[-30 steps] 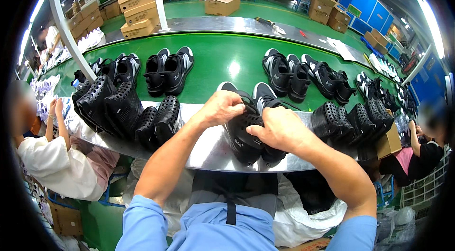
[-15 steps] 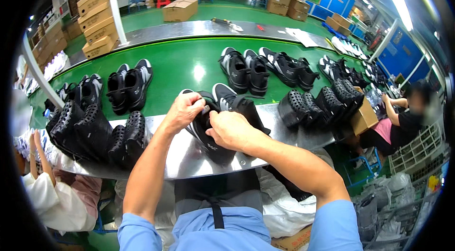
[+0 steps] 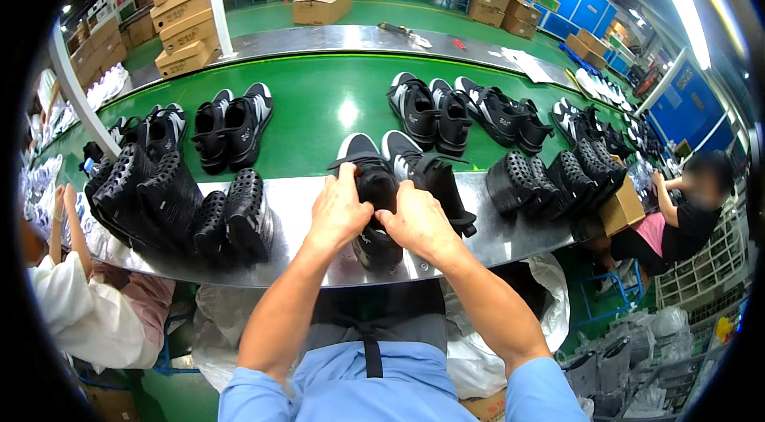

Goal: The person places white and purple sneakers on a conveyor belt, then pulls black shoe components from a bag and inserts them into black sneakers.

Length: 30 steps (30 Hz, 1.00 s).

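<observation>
A black sneaker (image 3: 377, 251) with a white toe edge sits on the metal ledge in front of me, its toe pointing away. My left hand (image 3: 339, 213) is closed on the left side of its collar, thumb at the opening. From the other side, my right hand (image 3: 421, 219) grips the collar, its thumb close to the left one. The two hands partly cover the shoe's opening and sides. Just right of it stands a matching black sneaker (image 3: 434, 175), untouched, with its lace loose.
More sneakers (image 3: 239, 127) stand in pairs on the green belt (image 3: 335, 115). Black shoes with perforated surfaces (image 3: 249, 211) line the metal ledge (image 3: 307, 207) on both sides. A co-worker (image 3: 677, 207) sits at right beside a carton (image 3: 621, 203); another person's sleeve (image 3: 96, 310) shows at left.
The held sneaker has turned from slanting left to pointing straight ahead. My hands have moved from its lace area down to both sides of the collar. The whole view has shifted slightly.
</observation>
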Available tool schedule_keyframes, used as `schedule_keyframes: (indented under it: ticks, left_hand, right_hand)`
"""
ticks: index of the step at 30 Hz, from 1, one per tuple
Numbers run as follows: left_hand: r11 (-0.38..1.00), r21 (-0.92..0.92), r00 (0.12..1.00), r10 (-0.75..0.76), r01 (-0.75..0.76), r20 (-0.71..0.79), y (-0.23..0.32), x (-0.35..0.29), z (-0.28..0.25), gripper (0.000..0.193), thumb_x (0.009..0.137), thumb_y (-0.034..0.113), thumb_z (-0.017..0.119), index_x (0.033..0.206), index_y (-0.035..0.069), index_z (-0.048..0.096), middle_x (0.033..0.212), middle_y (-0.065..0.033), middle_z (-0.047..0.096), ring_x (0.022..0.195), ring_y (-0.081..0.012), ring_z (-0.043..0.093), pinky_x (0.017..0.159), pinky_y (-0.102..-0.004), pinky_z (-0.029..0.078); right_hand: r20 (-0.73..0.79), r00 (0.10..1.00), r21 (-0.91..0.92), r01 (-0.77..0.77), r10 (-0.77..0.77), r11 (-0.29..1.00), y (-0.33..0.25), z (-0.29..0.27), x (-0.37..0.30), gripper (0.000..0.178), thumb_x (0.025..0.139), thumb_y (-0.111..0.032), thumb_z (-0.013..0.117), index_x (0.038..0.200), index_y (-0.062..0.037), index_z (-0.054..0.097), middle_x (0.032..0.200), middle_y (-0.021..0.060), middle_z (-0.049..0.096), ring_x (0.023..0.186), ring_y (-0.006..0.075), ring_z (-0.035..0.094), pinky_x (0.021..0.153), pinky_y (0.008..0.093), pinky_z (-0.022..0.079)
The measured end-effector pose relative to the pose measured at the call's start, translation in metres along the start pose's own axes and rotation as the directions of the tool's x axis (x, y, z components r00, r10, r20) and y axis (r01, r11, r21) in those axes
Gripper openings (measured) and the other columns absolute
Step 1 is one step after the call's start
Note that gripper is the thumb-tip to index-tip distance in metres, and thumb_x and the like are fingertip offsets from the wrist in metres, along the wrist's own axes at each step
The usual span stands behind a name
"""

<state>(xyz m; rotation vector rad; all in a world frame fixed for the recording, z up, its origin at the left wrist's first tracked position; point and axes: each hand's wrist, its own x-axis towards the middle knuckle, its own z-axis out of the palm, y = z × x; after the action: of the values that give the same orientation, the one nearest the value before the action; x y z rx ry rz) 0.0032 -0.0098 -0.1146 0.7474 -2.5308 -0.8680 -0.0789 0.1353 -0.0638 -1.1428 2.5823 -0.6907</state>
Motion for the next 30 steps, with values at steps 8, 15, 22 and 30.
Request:
schedule_keyframes:
  ticks: [8, 15, 22, 30]
  left_hand:
    - [0.989, 0.135, 0.998, -0.061, 0.063, -0.015, 0.019, -0.005, -0.009, 0.043, 0.08, 0.006, 0.072, 0.121, 0.009, 0.059, 0.109, -0.0254, 0.066, 0.103, -0.0439, 0.068, 0.088, -0.0503, 0.056]
    - [0.572, 0.321, 0.63, 0.767, -0.755, 0.117, 0.011, 0.013, -0.022, 0.024, 0.071, 0.008, 0.081, 0.093, 0.008, 0.071, 0.094, -0.0078, 0.061, 0.096, -0.0299, 0.059, 0.084, -0.0403, 0.051]
    - [0.984, -0.065, 0.986, -0.163, 0.164, 0.021, 0.004, -0.044, -0.057, 0.07, 0.084, 0.038, 0.086, 0.138, 0.001, 0.059, 0.127, -0.0253, 0.066, 0.106, -0.0382, 0.069, 0.093, -0.0434, 0.055]
    - [0.876, -0.42, 0.969, -0.184, 0.238, 0.164, -0.001, -0.116, -0.069, 0.083, 0.076, 0.024, 0.079, 0.149, 0.001, 0.048, 0.131, -0.027, 0.06, 0.125, -0.0421, 0.058, 0.112, -0.0464, 0.044]
  right_hand:
    - [-0.036, 0.997, 0.19, -0.065, 0.074, 0.98, 0.017, 0.015, 0.008, 0.053, 0.087, -0.035, 0.076, 0.104, 0.0136, 0.065, 0.1, 0.0379, 0.07, 0.102, 0.0509, 0.069, 0.091, 0.053, 0.056]
    - [0.078, 0.993, 0.223, -0.106, 0.091, 0.969, 0.019, 0.017, 0.002, 0.049, 0.088, -0.034, 0.073, 0.098, 0.0128, 0.065, 0.098, 0.0374, 0.07, 0.1, 0.0504, 0.069, 0.089, 0.054, 0.055]
    - [-0.113, 0.994, 0.364, 0.049, -0.008, 0.93, 0.025, 0.029, -0.018, 0.033, 0.089, -0.021, 0.067, 0.089, 0.0107, 0.06, 0.078, 0.032, 0.067, 0.08, 0.051, 0.069, 0.073, 0.0541, 0.054]
    - [-0.127, 0.99, 0.577, 0.124, -0.061, 0.807, -0.004, 0.061, -0.107, 0.025, 0.096, -0.015, 0.075, 0.099, 0.0042, 0.06, 0.073, 0.0151, 0.072, 0.065, 0.0209, 0.073, 0.06, 0.0352, 0.056]
